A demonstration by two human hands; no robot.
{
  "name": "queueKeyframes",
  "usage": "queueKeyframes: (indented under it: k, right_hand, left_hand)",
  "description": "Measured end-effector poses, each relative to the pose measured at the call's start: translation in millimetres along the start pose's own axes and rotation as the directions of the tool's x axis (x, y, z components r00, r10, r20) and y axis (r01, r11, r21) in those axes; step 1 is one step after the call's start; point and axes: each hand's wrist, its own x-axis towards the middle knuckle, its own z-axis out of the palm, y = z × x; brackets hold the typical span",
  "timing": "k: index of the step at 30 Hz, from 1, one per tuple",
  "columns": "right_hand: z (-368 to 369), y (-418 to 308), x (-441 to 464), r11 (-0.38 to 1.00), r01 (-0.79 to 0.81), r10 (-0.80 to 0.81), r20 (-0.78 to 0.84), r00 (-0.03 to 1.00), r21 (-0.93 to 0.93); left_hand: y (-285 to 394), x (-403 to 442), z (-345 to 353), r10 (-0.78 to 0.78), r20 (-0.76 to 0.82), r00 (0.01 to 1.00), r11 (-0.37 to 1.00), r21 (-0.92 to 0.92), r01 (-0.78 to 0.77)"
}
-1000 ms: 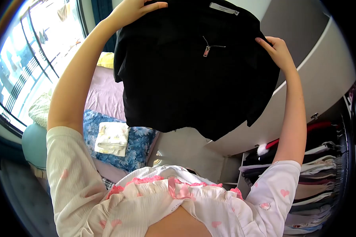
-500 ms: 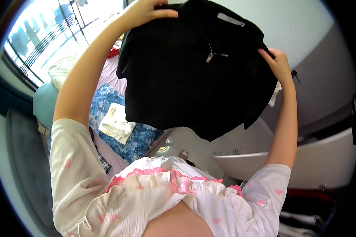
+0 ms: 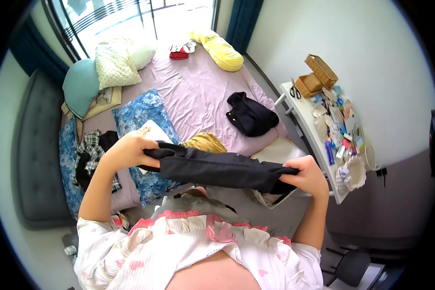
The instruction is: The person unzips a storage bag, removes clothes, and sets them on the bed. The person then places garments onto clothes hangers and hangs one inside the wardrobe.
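A black zip-neck top (image 3: 217,169) is stretched sideways in front of my chest, seen almost edge-on as a long dark band. My left hand (image 3: 130,153) is closed around its left end, thumb along the top edge. At the other end my right hand (image 3: 308,176) grips the cloth between thumb and fingers. The zip and neck label are out of sight from this angle. Just beyond the top, partly covered by it, lie a folded white cloth (image 3: 154,131) and a mustard-yellow cloth (image 3: 205,142).
The bed (image 3: 179,79) carries a blue floral pillow (image 3: 150,108), a dark folded garment (image 3: 251,115), checked clothing (image 3: 89,145) and a yellow bundle (image 3: 222,50). A cluttered white desk (image 3: 304,113) stands right, beside an open pale container (image 3: 278,152).
My hands have come down from overhead with the black top, which has gone from spread upright to nearly edge-on. The view has swung toward the bed and desk.
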Motion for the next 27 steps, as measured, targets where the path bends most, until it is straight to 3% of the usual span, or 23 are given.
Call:
queueKeyframes:
  k: [5, 6, 7, 11, 13, 15, 17, 19, 20, 21, 23, 25, 27]
  right_hand:
    - [-14.6, -3.5, 69.6, 0.993, 0.113, -0.114, 0.076, 0.991, 0.024]
    - [-12.9, 1.7, 88.4, 0.98, 0.2, -0.199, 0.086, 0.976, 0.003]
    - [-10.3, -4.1, 105.6, 0.986, 0.167, -0.169, 0.097, 0.981, 0.029]
    - [10.4, 8.7, 191.7, 0.94, 0.339, -0.341, 0.153, 0.928, 0.037]
    - [29.9, 2.1, 246.6, 0.94, 0.341, -0.34, -0.074, 0.938, -0.001]
    - [53.3, 14.8, 308.9, 0.969, 0.238, -0.248, -0.268, 0.931, -0.073]
    - [85.6, 56.2, 377.6, 0.875, 0.36, -0.477, -0.449, 0.756, -0.323]
    - [108.7, 83.5, 419.0, 0.945, 0.265, -0.316, -0.314, 0.896, -0.194]
    - [115.4, 92.7, 440.0, 0.968, 0.209, -0.238, -0.233, 0.943, -0.141]
    - [121.1, 100.0, 457.2, 0.979, 0.173, -0.189, -0.162, 0.969, -0.109]
    - [130.0, 117.8, 485.8, 0.994, 0.089, -0.089, -0.008, 0.996, -0.066]
    - [137.7, 146.7, 529.1, 0.991, 0.067, -0.062, 0.043, 0.997, -0.115]
    - [142.6, 181.4, 581.5, 0.988, 0.042, -0.031, 0.077, 0.997, -0.148]
  left_hand:
    - [-23.5, 11.4, -37.8, -0.048, -0.099, 0.994, 0.999, -0.03, 0.045]
    - [-38.3, 13.9, -42.8, -0.037, -0.132, 0.99, 0.998, -0.047, 0.031]
    - [-48.3, 15.3, -48.8, -0.084, -0.137, 0.987, 0.993, -0.093, 0.072]
    - [-86.7, 16.2, -67.1, -0.277, -0.192, 0.941, 0.945, -0.229, 0.232]
    - [-122.5, 14.8, -63.8, -0.373, -0.266, 0.889, 0.916, -0.258, 0.307]
    - [-152.5, 24.1, -59.2, -0.546, -0.411, 0.73, 0.836, -0.332, 0.438]
    - [-210.7, 25.7, -51.8, -0.632, -0.55, 0.546, 0.726, -0.173, 0.665]
    - [-294.6, 8.8, -0.4, -0.417, -0.801, 0.429, 0.614, 0.099, 0.783]
    - [-303.8, 8.2, 17.5, -0.556, -0.732, 0.394, 0.361, 0.215, 0.908]
    - [-309.2, 12.9, 33.1, -0.679, -0.651, 0.339, 0.302, 0.173, 0.937]
    - [-333.8, 16.9, 75.4, -0.677, -0.622, 0.393, 0.403, 0.133, 0.905]
    - [-341.0, 35.5, 107.2, -0.79, -0.475, 0.389, 0.426, 0.032, 0.904]
    - [-347.6, 60.2, 125.9, -0.926, -0.234, 0.296, 0.329, -0.118, 0.937]
